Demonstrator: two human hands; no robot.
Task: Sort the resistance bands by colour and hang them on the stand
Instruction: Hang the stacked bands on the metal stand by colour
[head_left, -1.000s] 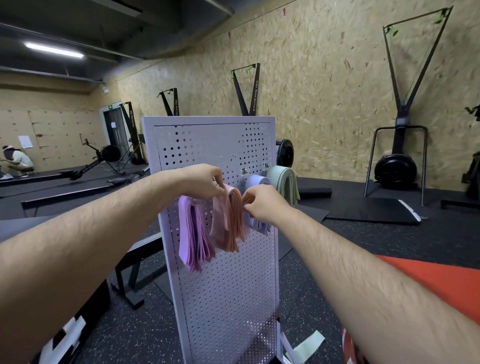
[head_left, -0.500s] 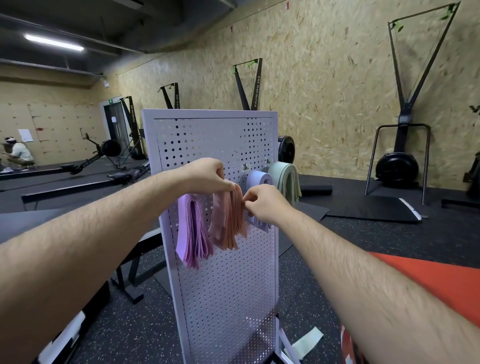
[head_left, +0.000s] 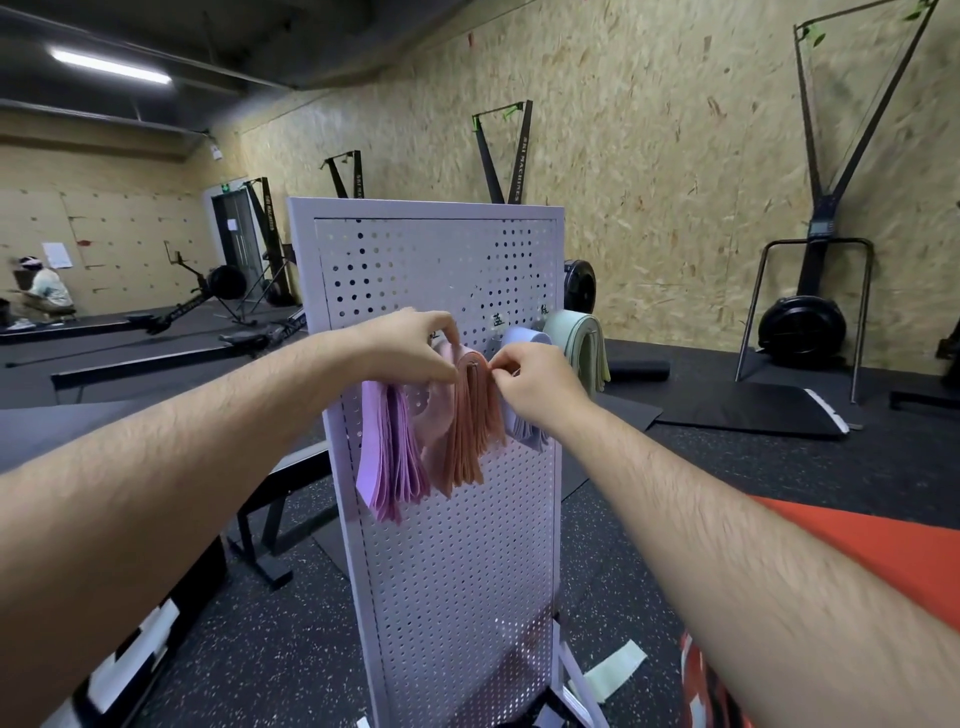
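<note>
Head view, frame centre: over the last half second the left hand (head_left: 410, 348) and right hand (head_left: 540, 384) have drawn closer together. Each grip is now a tight thumb-and-finger pinch on the top fold of the salmon bands (head_left: 470, 421). These hang on the stand (head_left: 441, 249) between the purple bands (head_left: 387, 457) and the lavender bands (head_left: 524, 338), with the green bands (head_left: 579, 343) further right. The salmon bundle looks nearly seated, though a pale green strip (head_left: 613, 670) lies on the floor at lower right.

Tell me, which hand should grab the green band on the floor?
Probably the right hand: the green band lies right of the stand, and the green bundle hangs nearest that hand.
</note>
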